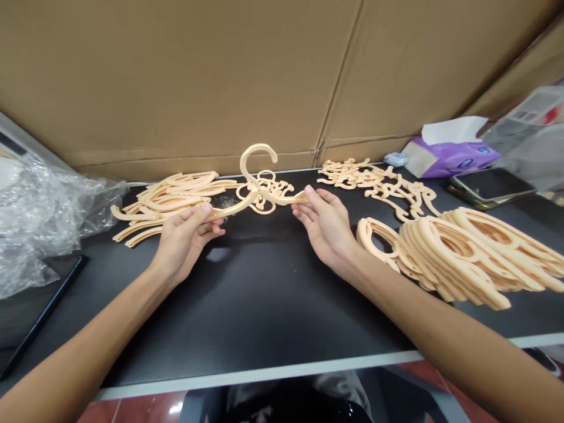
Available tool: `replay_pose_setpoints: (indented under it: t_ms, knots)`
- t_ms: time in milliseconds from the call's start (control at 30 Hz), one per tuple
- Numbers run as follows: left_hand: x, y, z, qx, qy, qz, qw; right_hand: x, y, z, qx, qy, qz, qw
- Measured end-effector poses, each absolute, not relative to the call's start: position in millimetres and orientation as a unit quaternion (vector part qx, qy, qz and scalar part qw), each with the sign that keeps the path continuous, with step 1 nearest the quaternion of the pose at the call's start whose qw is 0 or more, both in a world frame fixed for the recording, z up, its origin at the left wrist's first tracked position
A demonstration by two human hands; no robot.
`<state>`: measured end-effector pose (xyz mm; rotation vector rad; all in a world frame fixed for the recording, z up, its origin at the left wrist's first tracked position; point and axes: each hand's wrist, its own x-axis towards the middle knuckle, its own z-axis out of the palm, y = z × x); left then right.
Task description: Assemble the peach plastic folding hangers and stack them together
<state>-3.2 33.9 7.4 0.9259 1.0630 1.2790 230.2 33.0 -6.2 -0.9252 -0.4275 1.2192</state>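
Note:
A peach plastic hanger [258, 176] with its hook pointing up is held between both hands above the black table [247, 305]. My left hand [187, 238] pinches the hanger's left arm. My right hand [326, 226] grips its right arm with thumb and fingers. Behind the hanger lies a small heap of curly hook pieces [268, 191]. A pile of curved hanger arms [171, 200] lies past my left hand. A thick overlapping stack of hanger bodies [462, 252] lies just right of my right wrist.
More hook pieces [379, 182] are scattered at the back right. A purple tissue pack [449, 155] and a phone [489, 187] sit far right. Crumpled clear plastic [39, 217] lies at left. A cardboard wall [264, 76] closes off the back.

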Motion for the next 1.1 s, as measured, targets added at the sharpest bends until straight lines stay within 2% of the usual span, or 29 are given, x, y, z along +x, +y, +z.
replay_pose_setpoints:
  t_ms: [267, 467, 700, 867, 1100]
  knots:
    - [-3, 33, 9, 0.418, 0.51, 0.545, 0.518, 229, 31, -7, -0.449, -0.222, 0.532, 0.683]
    - [-5, 35, 11, 0.395, 0.5, 0.557, 0.533, 228, 31, 0, -0.465, -0.188, 0.545, 0.672]
    - [-7, 37, 12, 0.341, 0.465, 0.569, 0.587, 229, 32, -2, -0.468, -0.238, 0.543, 0.656]
    - [-5, 37, 10, 0.369, 0.435, 0.546, 0.613, 228, 29, -2, -0.471, -0.311, 0.552, 0.614]
    - [0, 29, 4, 0.473, 0.45, 0.476, 0.59, 225, 22, 0, -0.463, -0.417, 0.575, 0.53]
